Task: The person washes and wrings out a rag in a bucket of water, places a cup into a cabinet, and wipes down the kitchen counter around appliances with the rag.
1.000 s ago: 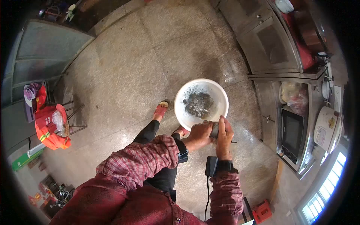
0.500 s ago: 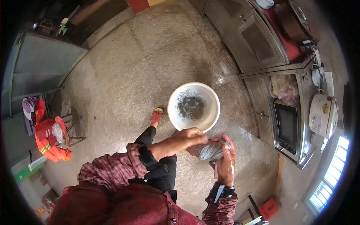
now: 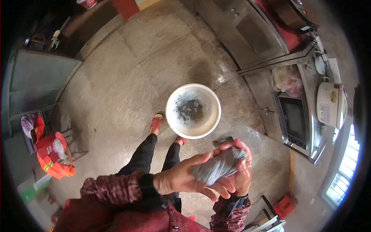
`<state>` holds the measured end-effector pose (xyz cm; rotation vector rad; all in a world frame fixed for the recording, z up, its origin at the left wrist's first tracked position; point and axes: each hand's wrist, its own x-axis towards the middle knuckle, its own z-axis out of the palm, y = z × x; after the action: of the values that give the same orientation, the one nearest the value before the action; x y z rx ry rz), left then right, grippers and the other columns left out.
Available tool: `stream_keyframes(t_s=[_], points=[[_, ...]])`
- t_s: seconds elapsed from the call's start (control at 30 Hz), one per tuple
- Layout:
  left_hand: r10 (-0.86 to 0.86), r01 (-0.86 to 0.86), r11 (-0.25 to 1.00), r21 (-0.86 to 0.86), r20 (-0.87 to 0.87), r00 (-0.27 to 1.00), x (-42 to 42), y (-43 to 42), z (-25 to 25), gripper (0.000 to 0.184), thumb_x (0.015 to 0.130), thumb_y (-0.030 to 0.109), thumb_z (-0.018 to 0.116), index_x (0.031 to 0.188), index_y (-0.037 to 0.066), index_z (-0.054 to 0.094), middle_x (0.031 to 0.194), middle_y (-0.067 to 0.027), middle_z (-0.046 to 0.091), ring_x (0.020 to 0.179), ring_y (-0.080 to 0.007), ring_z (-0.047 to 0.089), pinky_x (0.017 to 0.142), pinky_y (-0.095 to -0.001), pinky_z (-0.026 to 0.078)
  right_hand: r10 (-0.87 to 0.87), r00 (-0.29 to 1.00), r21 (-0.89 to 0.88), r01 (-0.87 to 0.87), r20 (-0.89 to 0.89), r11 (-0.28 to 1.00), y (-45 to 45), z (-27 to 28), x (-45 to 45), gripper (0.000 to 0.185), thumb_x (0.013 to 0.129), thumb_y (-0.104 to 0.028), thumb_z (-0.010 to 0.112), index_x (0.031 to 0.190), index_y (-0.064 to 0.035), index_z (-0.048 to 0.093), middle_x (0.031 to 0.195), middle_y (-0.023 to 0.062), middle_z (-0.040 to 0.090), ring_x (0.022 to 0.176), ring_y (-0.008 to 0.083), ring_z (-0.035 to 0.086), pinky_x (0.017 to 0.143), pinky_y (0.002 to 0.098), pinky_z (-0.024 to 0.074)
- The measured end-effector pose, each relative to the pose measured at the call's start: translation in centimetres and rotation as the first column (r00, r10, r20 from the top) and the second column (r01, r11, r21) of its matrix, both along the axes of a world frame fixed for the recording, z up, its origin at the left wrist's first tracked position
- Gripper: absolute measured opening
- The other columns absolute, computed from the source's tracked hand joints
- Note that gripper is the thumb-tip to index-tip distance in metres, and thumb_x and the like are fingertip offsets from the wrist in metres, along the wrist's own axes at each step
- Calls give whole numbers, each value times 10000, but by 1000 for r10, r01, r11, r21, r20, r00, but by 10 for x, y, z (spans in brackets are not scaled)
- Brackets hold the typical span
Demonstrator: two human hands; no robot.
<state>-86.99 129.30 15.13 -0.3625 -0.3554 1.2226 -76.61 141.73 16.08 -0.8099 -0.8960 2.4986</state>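
Observation:
Between my two hands is a bunched, wet-looking grey cloth (image 3: 220,166). My left hand (image 3: 181,176) is at the cloth's left end, its thumb above and its fingers passing beneath. Wrapped around the right end is my right hand (image 3: 242,170), its fingers curled over the top. A dark piece, perhaps part of the cloth, shows just above it. Beyond my hands, a white basin (image 3: 211,125) on the floor holds dark, cloudy water with pale foam.
Steel cabinets (image 3: 247,34), a microwave (image 3: 294,118) and a rice cooker (image 3: 328,104) line the right side. At the left, a chair bears an orange garment (image 3: 58,164). A red object (image 3: 285,206) lies at the lower right. My feet are beside the basin.
My hands have moved back from the basin's near rim toward my body. The grey cloth, mostly hidden earlier, now shows gathered between both hands. The view has shifted, and the basin appears farther left.

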Motion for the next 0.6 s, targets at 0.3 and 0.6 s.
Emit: stream_keyframes(t_s=[0.3, 0.6], points=[[-157, -6, 941, -337, -452, 878, -17, 10, 17, 418, 765, 215, 605, 1102, -4, 491, 889, -149, 579, 645, -182, 516, 565, -275, 397, 294, 930, 148, -330, 220, 932, 21, 21, -18, 381, 787, -145, 623, 1121, 16, 533, 965, 164, 608, 927, 244, 588, 809, 362, 486], [-384, -59, 895, -442, -831, 401, -22, 22, -18, 120, 739, 99, 641, 782, 15, 566, 626, -27, 531, 513, -100, 490, 435, -233, 352, 305, 872, 492, -471, 382, 732, 13, -18, -31, 228, 840, -99, 583, 1047, -6, 606, 907, 58, 615, 843, 115, 567, 738, 247, 459]])
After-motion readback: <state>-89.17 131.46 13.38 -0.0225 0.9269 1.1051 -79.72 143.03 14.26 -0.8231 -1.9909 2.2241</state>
